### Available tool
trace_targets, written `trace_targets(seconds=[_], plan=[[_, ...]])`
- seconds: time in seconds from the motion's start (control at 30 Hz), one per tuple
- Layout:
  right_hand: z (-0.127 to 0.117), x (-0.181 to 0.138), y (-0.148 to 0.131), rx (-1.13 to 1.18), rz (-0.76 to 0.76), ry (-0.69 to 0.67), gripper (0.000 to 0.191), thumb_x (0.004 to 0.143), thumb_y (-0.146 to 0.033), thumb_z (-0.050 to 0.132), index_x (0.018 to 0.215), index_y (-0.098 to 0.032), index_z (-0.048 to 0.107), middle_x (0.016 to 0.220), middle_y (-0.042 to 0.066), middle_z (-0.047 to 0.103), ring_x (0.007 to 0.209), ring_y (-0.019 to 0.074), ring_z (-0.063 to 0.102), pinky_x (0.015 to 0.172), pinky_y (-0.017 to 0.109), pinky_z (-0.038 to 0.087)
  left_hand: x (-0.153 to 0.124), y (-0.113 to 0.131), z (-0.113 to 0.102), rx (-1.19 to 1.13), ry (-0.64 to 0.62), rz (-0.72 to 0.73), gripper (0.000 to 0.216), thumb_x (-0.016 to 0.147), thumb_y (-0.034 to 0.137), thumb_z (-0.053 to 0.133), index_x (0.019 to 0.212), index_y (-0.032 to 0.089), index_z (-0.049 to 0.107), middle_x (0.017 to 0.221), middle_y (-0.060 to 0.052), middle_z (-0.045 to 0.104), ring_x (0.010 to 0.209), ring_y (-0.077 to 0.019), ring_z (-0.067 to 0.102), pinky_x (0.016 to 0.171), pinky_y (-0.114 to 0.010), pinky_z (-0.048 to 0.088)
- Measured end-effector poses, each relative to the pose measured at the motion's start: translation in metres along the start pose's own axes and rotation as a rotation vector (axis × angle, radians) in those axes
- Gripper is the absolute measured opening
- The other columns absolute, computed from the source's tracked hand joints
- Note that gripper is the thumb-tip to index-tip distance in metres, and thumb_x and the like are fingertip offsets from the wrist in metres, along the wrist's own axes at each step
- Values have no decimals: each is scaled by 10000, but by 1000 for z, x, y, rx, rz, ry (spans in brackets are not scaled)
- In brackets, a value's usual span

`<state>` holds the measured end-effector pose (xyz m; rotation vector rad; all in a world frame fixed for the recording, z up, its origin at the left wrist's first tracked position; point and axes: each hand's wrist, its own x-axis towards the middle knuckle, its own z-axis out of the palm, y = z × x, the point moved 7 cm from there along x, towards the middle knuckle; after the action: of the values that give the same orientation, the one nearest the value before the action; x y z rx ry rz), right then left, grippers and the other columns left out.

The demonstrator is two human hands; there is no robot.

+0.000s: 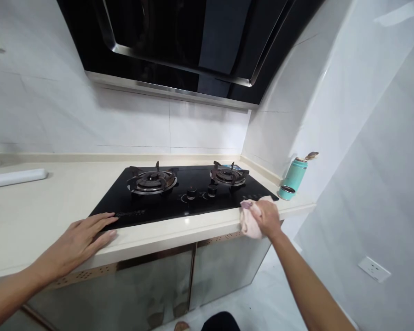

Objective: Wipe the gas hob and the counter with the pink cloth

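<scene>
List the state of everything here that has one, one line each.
left hand: open, empty, resting on the counter
right hand: closed around the cloth
pale pink cloth: bunched at the counter's front edge
gas hob: no flame showing
teal flask: on the counter, tilt unclear
cabinet doors: shut

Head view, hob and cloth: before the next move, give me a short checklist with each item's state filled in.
Right hand gripping the cloth: ok.
Left hand resting flat at the front of the counter: ok.
Burners showing no flame: ok.
Knobs set to off: cannot tell.
Teal bottle apart from the cloth: ok.
Hob glass free of grime: cannot tell.
</scene>
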<state>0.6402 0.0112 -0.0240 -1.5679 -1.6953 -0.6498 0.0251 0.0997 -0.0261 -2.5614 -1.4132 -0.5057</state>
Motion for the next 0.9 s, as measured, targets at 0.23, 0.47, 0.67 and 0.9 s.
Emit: trace_targets(seconds=[0.23,0.47,0.67,0.9], plan=[[-27,-8,65,-102,195,62,587,1032,-611,254,885,-215,662,917,143,704,970,306,586,923,452,385,3,18,-10,-41,21,-2,674,1029,687,364,1442,245,662,1526,-91,644,1422,-305,555,1148,-439,398],[38,-36,-110,5,157,109,393,995,-497,418,948,-208,680,1081,155,679,1059,332,549,1000,535,353,8,34,-21,-62,-22,-59,707,1014,724,318,1361,230,685,1493,-126,636,1353,-328,589,1118,-471,392],[92,-41,-329,205,-183,-64,454,953,-638,635,1220,-276,697,1290,117,655,1249,377,527,1113,624,303,6,32,-21,-43,-33,-60,680,1034,695,336,1383,212,664,1515,-128,625,1378,-309,573,1134,-447,387],[80,-50,-335,196,-617,36,477,1020,-622,581,1409,-348,611,1439,62,639,1403,313,486,1170,530,337,3,25,-18,-55,-40,-61,704,1040,689,314,1425,205,651,1549,-132,619,1430,-288,539,1162,-440,374]])
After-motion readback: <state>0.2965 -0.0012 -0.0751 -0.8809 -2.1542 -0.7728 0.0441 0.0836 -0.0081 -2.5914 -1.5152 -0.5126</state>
